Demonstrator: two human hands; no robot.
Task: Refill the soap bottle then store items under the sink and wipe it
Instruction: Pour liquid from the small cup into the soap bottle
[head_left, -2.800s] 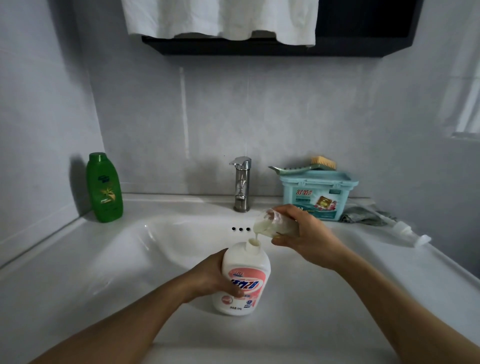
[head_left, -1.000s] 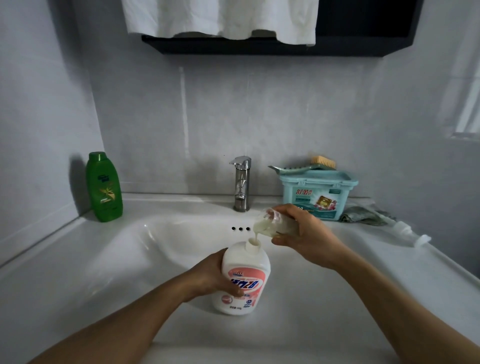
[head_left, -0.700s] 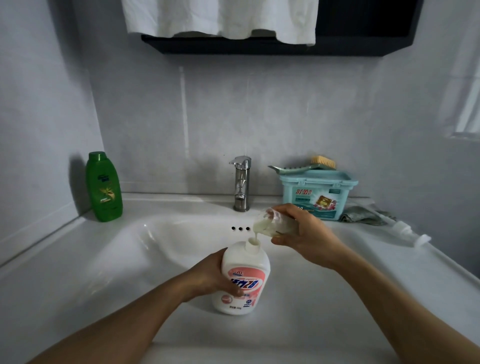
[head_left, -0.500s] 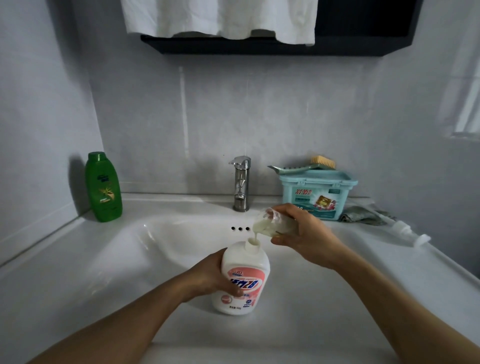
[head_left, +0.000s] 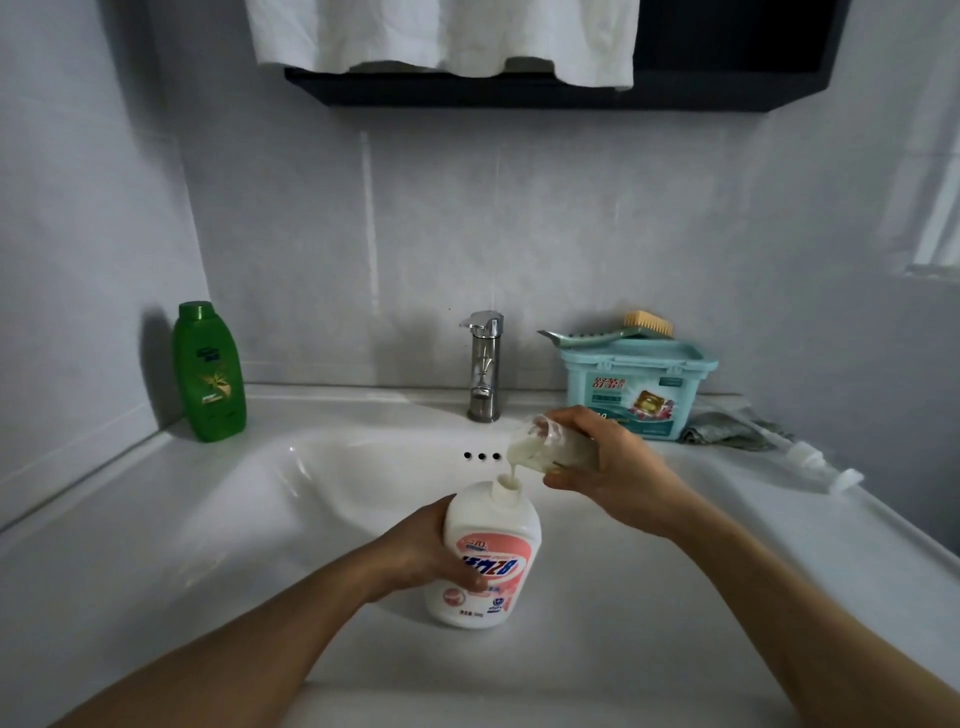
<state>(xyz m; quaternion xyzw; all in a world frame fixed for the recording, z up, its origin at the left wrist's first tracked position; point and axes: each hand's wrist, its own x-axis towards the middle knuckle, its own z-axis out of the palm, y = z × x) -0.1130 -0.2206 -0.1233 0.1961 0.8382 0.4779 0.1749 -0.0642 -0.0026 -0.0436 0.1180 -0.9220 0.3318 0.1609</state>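
While white soap streams from the tilted clear container (head_left: 543, 451) into the soap bottle (head_left: 485, 564), upright in the sink (head_left: 234, 519) at six o'clock, nothing has shifted: left hand (head_left: 423, 553) wraps the bottle, right hand (head_left: 621, 470) at its one o'clock grips the container. Refilling seems unfinished.

Glossy white sink (head_left: 156, 519), shiny metal faucet (head_left: 484, 364), glossy green plastic bottle (head_left: 210, 371), crumpled grey cloth (head_left: 727, 428).

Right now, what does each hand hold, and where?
Left hand grips the soap bottle around its body; right hand holds the tilted clear container around its rear half.
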